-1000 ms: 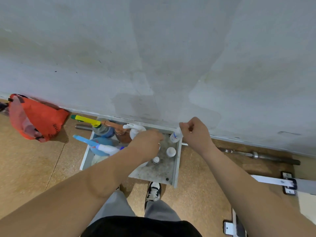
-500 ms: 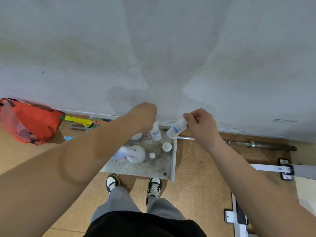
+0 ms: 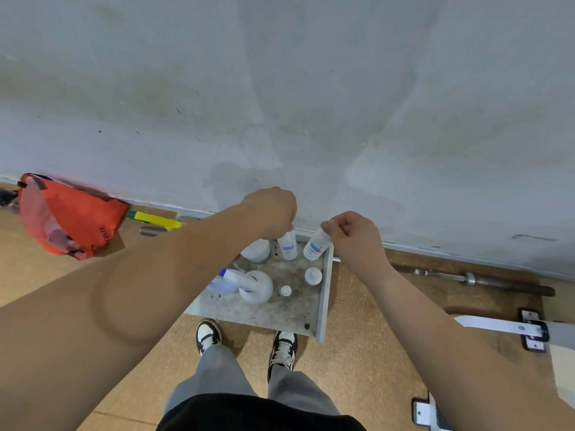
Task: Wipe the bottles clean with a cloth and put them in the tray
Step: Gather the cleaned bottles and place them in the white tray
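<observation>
A grey metal tray (image 3: 324,293) lies on the floor by the wall. My left hand (image 3: 270,211) grips the top of a small white bottle with a blue label (image 3: 287,245), held above the tray's far end. My right hand (image 3: 351,233) pinches the top of a second small white labelled bottle (image 3: 315,245), tilted, over the far right corner. In the tray stand a white spray bottle (image 3: 255,286), a white round jar (image 3: 312,275), a tiny capped vial (image 3: 285,291) and a large white container (image 3: 256,250). No cloth is visible.
An orange bag (image 3: 71,216) lies at the left against the wall, with a yellow-green tool (image 3: 154,218) beside it. A metal bar (image 3: 476,279) runs along the wall at right. White metal brackets (image 3: 510,329) lie at right. My shoes (image 3: 245,339) stand just before the tray.
My left hand has lifted a small white bottle out of the tray's middle up to the far end. My right hand keeps its bottle, raised slightly. The view shifted, and my arm now hides the tray's left.
</observation>
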`<act>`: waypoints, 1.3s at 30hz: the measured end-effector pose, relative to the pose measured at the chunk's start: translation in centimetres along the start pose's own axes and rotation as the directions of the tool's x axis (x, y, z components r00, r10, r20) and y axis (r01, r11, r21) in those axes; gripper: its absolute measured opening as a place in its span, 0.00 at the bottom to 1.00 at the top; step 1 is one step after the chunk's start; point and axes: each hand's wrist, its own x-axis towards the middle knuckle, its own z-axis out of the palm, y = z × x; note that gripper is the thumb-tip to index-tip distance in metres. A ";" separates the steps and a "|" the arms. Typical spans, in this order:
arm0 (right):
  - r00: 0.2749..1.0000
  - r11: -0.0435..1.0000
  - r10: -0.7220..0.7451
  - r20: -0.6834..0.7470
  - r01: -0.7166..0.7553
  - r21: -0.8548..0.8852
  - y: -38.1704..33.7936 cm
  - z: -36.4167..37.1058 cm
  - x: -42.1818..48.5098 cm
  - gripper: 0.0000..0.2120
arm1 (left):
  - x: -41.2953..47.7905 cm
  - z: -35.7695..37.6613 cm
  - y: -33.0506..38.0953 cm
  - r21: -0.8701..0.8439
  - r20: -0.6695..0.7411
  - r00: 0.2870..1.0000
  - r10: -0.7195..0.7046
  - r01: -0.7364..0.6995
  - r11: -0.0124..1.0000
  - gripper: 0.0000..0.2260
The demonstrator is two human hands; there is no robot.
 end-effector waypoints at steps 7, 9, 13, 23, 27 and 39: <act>0.983 0.978 -0.015 0.182 0.052 -0.201 1.6 4.2 2.0 0.09 | 2.5 3.0 1.3 0.230 0.089 0.995 -0.035 0.014 0.973 0.12; 0.983 0.969 -0.015 0.185 0.060 -0.240 2.2 5.2 2.5 0.08 | 3.1 2.8 1.7 0.266 0.104 0.994 -0.044 0.015 0.964 0.09; 0.984 0.961 -0.036 0.176 0.082 -0.264 2.7 6.6 2.8 0.08 | 4.5 2.2 2.1 0.281 0.128 0.991 -0.042 0.004 0.960 0.08; 0.973 0.977 0.066 0.222 -0.017 -0.213 2.1 4.8 0.0 0.26 | 0.3 1.1 1.0 0.262 0.057 0.998 0.012 -0.027 0.965 0.03; 0.975 0.978 0.064 0.214 -0.019 -0.206 2.9 2.6 -2.6 0.22 | -5.9 2.0 1.0 0.147 -0.231 0.967 0.110 -0.077 0.986 0.04; 0.987 0.968 0.052 0.151 -0.012 -0.253 4.9 3.6 -6.5 0.14 | -7.2 12.5 4.5 0.509 0.059 0.998 0.037 -0.062 0.859 0.14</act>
